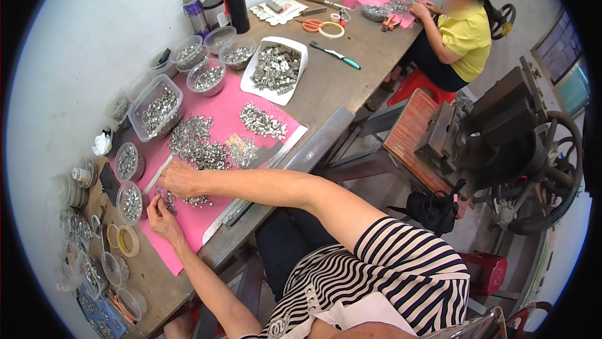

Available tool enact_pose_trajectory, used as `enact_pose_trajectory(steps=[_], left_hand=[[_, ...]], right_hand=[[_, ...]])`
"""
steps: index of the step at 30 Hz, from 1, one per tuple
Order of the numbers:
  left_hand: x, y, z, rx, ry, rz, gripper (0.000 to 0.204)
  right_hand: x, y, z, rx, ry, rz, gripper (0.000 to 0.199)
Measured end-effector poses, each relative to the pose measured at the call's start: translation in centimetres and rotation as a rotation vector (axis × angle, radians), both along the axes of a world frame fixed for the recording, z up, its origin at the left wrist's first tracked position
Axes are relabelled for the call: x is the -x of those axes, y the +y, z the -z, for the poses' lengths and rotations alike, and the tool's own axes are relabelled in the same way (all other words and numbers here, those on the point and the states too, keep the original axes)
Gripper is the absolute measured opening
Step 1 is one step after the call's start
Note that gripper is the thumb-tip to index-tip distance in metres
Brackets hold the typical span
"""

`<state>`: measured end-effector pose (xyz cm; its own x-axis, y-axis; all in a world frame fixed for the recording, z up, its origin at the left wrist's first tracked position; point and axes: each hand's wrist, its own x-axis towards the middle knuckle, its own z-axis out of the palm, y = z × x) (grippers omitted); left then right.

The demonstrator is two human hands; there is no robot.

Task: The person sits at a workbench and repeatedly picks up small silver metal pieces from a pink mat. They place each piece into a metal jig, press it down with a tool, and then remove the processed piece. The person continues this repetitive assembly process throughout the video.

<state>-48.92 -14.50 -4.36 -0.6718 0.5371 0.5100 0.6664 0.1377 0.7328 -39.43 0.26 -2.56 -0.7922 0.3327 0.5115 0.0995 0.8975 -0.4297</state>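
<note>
Both of my hands work close together over a pink sheet (235,91) near the table's left part. My right hand (180,179) reaches across with its fingers curled, and what they hold, if anything, is too small to make out. Just below it, my left hand (164,221) has thumb and fingertips pinched together; any piece between them cannot be made out. Beside the hands is a clear round tub (130,204) of small silvery metal parts. A large pile of small metal parts (199,144) lies beyond my right hand, with a smaller pile (262,121) to its right.
Several plastic tubs line the wall, with a white scoop-shaped tray (290,95) of metal parts. Tape rolls (128,240), orange-handled scissors (311,25), a toothbrush (335,55) and a black flask (235,1) stand or lie around. A person in yellow (464,41) sits beyond; a handwheel machine (501,144) stands right.
</note>
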Motion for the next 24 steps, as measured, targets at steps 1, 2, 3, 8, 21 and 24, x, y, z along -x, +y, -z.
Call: enact_pose_trajectory(steps=[1,2,3,8,21,24], left_hand=[[-0.2,0.3,-0.1,-0.011,-0.022,0.009,0.015],[-0.2,0.0,-0.1,-0.018,-0.041,-0.001,0.014],[-0.2,-0.2,-0.1,-0.025,-0.059,-0.01,0.014],[-5.8,-1.1,-2.7,-0.03,-0.047,0.313,0.011],[-10.9,-1.6,-3.1,0.071,-0.139,0.462,0.016],[-10.9,-2.2,-2.7,0.012,-0.24,0.416,0.015]], right_hand=[[-0.7,0.2,-0.1,0.01,0.001,0.006,0.01],[-1.6,-0.2,-0.9,0.035,-0.065,-0.038,0.011],[-3.1,-0.4,-1.6,0.059,-0.13,-0.081,0.011],[-12.2,-0.9,-4.3,0.128,-0.449,-0.133,0.014],[-18.7,-0.6,-2.8,0.214,-0.133,-0.075,0.011],[-18.8,-1.4,-3.4,0.251,-0.189,-0.09,0.01]])
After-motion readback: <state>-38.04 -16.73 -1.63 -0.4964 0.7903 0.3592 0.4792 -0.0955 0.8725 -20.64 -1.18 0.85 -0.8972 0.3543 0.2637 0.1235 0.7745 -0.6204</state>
